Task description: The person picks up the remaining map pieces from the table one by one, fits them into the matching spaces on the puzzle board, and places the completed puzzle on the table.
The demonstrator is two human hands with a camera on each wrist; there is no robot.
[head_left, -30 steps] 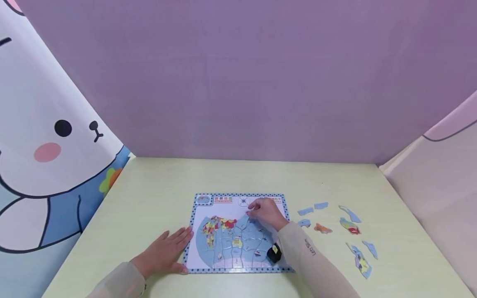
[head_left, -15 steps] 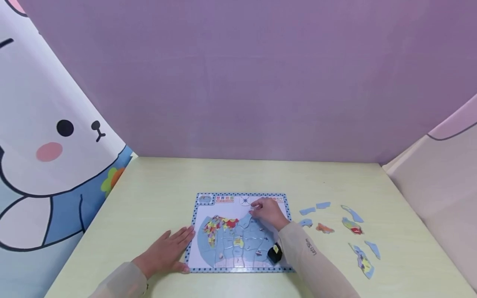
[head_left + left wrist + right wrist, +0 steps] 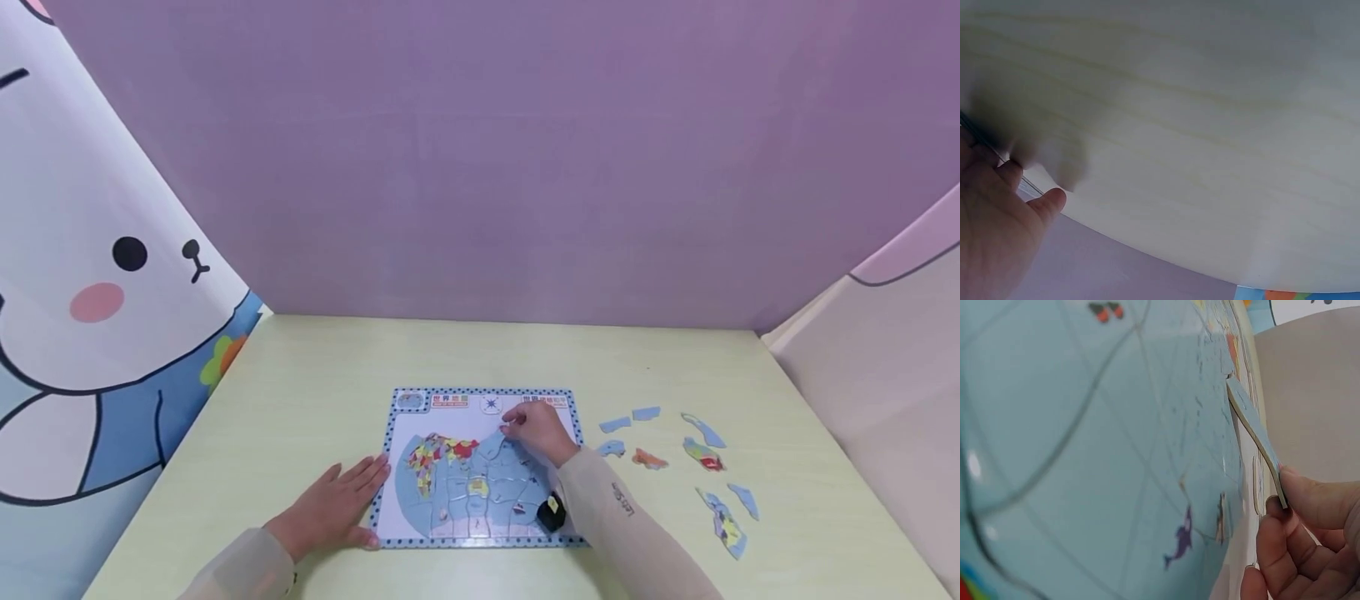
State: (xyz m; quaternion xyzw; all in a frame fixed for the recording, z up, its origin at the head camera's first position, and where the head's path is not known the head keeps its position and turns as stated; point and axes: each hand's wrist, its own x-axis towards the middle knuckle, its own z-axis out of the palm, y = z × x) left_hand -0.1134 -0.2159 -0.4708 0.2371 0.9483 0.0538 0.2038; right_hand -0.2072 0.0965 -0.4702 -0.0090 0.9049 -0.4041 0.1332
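A world-map puzzle board (image 3: 386,517) with a dotted blue border lies on the table, its lower part covered with joined pieces. My left hand (image 3: 330,508) rests with spread fingers on the board's left edge; the left wrist view shows part of that hand (image 3: 997,219) by the edge. Near the map's upper edge my right hand (image 3: 540,429) pinches a blue piece (image 3: 491,446). In the right wrist view, thumb and finger of the right hand (image 3: 1310,537) hold the piece (image 3: 1254,428) tilted, its far end down at the map.
Several loose pieces, among them an orange one (image 3: 649,459) and a blue one (image 3: 703,429), lie on the table (image 3: 330,358) right of the board. A black object (image 3: 551,512) sits on the board's lower right. A purple backdrop (image 3: 480,167) stands behind the table.
The head view has shifted slightly. Both hands stay in nearly the same places, the right one still pinching the blue piece at the map's upper edge.
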